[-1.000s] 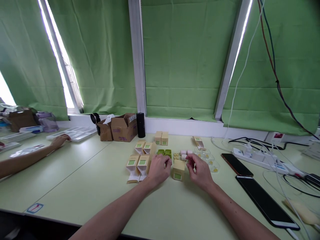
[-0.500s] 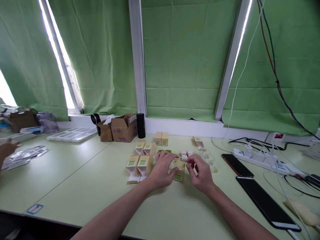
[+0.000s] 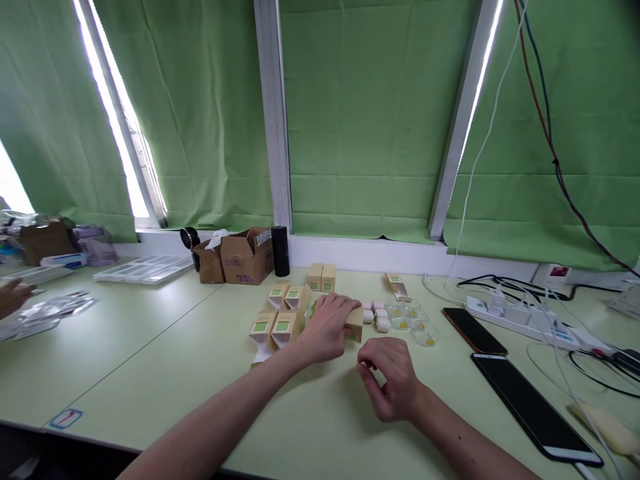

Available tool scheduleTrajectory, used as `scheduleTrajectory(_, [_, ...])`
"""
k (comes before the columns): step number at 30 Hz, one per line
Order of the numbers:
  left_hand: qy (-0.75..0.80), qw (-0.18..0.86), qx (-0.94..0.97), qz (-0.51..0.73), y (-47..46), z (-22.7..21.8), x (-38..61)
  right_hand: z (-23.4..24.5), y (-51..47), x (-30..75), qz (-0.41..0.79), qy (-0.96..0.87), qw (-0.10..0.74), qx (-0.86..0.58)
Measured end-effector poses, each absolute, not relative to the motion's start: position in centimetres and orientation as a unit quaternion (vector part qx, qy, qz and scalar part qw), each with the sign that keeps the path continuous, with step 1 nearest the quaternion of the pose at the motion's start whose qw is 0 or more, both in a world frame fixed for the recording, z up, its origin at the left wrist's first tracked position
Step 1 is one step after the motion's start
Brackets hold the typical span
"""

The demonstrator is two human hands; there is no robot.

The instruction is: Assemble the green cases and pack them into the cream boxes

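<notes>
My left hand (image 3: 327, 328) is closed over a small tan cardboard box (image 3: 355, 323), its fingers covering the box's top and left side. Nearer to me, my right hand (image 3: 391, 379) is apart from the box, with its fingers curled in; nothing shows in them. Left of my left hand stand several open tan boxes (image 3: 260, 327) with green labels and flaps hanging out at the front. Beyond the held box lie several small white and pinkish rolls (image 3: 383, 324). To their right are clear round plastic pieces (image 3: 425, 335) with yellow spots.
Two closed tan boxes (image 3: 321, 277) stand further back, and an open one (image 3: 397, 287) lies to their right. Two phones (image 3: 535, 407), a power strip (image 3: 520, 320) and cables fill the right side. Brown cartons (image 3: 247, 257) stand back left. Another person's hand (image 3: 14, 298) shows far left.
My left hand has taken hold of the box, which has turned and moved slightly back. My right hand has drawn away from it toward me, fingers curling in.
</notes>
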State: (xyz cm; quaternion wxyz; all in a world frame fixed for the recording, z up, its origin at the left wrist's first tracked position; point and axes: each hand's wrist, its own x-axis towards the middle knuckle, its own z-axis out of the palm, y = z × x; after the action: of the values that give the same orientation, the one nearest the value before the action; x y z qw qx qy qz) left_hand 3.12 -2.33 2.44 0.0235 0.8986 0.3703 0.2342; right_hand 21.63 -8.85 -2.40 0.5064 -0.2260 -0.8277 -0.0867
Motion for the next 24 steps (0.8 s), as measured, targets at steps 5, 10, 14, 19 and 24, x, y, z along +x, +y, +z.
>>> scheduleTrajectory(5, [0.430, -0.040, 0.876, 0.217, 3.0, 5.4, 4.2, -2.7, -9.3, 20.8, -0.090, -0.845, 0.480, -0.218])
scheduleTrajectory(10, [0.484, -0.047, 0.857, 0.169, 9.5, 5.4, 6.0, -3.0, -9.2, 20.5, -0.073, -0.860, 0.453, -0.222])
scheduleTrajectory(14, [0.519, -0.058, 0.843, 0.131, 12.8, 3.3, 7.0, -3.0, -9.2, 20.6, -0.065, -0.860, 0.456, -0.219])
scheduleTrajectory(19, [0.522, -0.089, 0.841, 0.110, 14.1, 1.1, 7.6, -2.7, -9.3, 20.5, -0.060, -0.863, 0.452, -0.216])
scheduleTrajectory(24, [0.511, -0.104, 0.848, 0.095, 13.9, 0.4, 8.0, -2.4, -9.4, 20.4, -0.058, -0.866, 0.447, -0.217])
